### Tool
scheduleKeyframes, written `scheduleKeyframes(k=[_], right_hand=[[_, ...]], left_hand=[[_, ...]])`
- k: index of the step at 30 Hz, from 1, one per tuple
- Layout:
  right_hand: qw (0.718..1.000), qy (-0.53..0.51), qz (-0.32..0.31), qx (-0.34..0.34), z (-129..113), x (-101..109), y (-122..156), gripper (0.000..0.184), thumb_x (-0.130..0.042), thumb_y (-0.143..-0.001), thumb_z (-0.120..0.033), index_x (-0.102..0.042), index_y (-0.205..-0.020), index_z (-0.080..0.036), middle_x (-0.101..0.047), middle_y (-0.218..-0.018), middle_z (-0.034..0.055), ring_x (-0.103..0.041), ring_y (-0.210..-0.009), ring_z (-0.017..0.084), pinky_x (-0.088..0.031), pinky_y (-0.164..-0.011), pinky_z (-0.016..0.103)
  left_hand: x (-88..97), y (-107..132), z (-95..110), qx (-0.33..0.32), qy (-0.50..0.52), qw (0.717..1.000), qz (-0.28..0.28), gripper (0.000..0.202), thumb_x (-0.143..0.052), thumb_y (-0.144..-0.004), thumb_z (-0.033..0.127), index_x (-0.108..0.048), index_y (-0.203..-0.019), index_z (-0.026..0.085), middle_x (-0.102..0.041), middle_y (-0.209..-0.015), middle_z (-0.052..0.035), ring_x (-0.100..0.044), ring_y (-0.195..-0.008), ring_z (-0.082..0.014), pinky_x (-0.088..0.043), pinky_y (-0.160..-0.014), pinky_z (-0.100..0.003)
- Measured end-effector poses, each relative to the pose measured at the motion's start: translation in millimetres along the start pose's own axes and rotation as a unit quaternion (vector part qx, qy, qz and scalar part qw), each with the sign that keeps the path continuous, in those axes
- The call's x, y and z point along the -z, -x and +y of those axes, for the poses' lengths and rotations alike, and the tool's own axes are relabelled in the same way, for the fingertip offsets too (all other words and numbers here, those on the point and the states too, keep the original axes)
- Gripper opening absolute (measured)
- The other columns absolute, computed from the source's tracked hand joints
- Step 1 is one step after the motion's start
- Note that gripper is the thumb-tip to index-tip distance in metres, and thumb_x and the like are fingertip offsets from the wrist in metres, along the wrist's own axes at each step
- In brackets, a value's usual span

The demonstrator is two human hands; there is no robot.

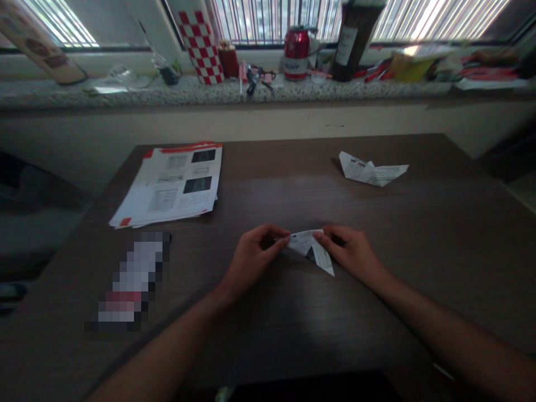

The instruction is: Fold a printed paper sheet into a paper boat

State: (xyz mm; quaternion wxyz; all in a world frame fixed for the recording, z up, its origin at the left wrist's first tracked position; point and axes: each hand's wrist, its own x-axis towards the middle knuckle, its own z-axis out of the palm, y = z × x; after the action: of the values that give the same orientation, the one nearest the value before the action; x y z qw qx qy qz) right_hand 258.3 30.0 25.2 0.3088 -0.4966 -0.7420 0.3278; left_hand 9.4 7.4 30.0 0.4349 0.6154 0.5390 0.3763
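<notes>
Fingers (279,243) of my left hand (254,249) were drawn narrow, thumb against forefinger, on the left end of a folded paper (305,241). My right hand (354,247) pinched it just as tightly near its far right corner, its thumb lying on top. Between them the paper sat over the near middle of the surface (268,357), one point slanting down to the right, toward me. Gripping it from both sides probably held the thin layers together and the upper edge straight; one hand alone would likely have let them spring apart.

At the far right lay a paper boat (362,172), tilted on its side and well apart from my hands, perhaps set there to leave room for my forearms. A stack of printed sheets (176,187) lay at the far left, slightly fanned, presumably within easy reach. Nearer on the left was what looked like a phone (134,273), its screen blurred into blocks so nothing on it could be read.

As for writing, the folded paper bore small print and a dark triangular patch, too small to make out. The sheets had red trim, dark pictures and grey text, equally illegible. Beyond, on the windowsill (268,99), a red can (296,42) carried lettering on a pale band and a dark bottle (349,47) a white label; I could make out neither brand. A red-and-white checked tube (201,47) showed only its pattern.
</notes>
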Motion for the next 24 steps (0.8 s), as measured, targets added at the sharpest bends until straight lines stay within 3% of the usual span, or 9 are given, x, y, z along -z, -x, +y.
scheduleKeyframes(k=[4, 7, 10, 17, 24], right_hand=[[0.994, 0.086, 0.0, 0.061, 3, -1, -5, 0.028, -0.062, -0.103, -0.035, -0.068, -0.08, -0.019, -0.065, -0.078, 0.0025, -0.061, -0.074, 0.018, -0.043, -0.069, 0.031], [0.991, 0.116, -0.003, 0.069, 6, -3, -9, 0.014, -0.064, -0.102, -0.032, -0.072, -0.099, -0.02, -0.065, -0.08, 0.0022, -0.061, -0.076, 0.019, -0.043, -0.07, 0.032], [0.989, 0.133, -0.003, 0.072, 8, -7, -11, 0.016, -0.066, -0.101, -0.03, -0.071, -0.112, -0.02, -0.065, -0.081, 0.0023, -0.06, -0.078, 0.021, -0.045, -0.073, 0.033], [0.987, 0.134, 0.002, 0.084, 13, -12, -12, 0.011, -0.066, -0.1, -0.029, -0.07, -0.106, -0.022, -0.066, -0.1, 0.0086, -0.062, -0.099, 0.026, -0.049, -0.087, 0.039], [0.986, 0.137, 0.002, 0.092, 17, -14, -11, 0.012, -0.064, -0.101, -0.03, -0.069, -0.107, -0.021, -0.064, -0.103, 0.0095, -0.062, -0.1, 0.027, -0.051, -0.087, 0.041]], left_hand=[[-0.2, -3, 0, -0.028, -0.084, 0.996, -0.011, 0.008, -0.071, -0.099, 0.028, -0.076, -0.102, 0.023, -0.077, -0.095, -0.0002, -0.072, -0.087, -0.0186, -0.054, -0.08, -0.032], [-2.8, -5, -1, -0.068, -0.166, 0.984, -0.01, 0.005, -0.07, -0.098, 0.023, -0.074, -0.102, 0.023, -0.075, -0.096, -0.0016, -0.069, -0.092, -0.0212, -0.054, -0.086, -0.036], [-5.9, -6, -5, -0.111, -0.229, 0.967, 0.007, 0.006, -0.069, -0.099, 0.021, -0.074, -0.103, 0.021, -0.071, -0.101, -0.0049, -0.065, -0.101, -0.0244, -0.052, -0.094, -0.041], [-9.6, -7, -10, -0.144, -0.254, 0.956, 0.0, 0.008, -0.063, -0.101, 0.018, -0.071, -0.103, 0.02, -0.067, -0.107, -0.0071, -0.063, -0.103, -0.0251, -0.053, -0.092, -0.042], [-10.9, -5, -7, -0.175, -0.34, 0.924, -0.015, 0.014, -0.059, -0.104, 0.019, -0.072, -0.102, 0.02, -0.068, -0.104, -0.008, -0.063, -0.098, -0.0255, -0.054, -0.086, -0.04]])
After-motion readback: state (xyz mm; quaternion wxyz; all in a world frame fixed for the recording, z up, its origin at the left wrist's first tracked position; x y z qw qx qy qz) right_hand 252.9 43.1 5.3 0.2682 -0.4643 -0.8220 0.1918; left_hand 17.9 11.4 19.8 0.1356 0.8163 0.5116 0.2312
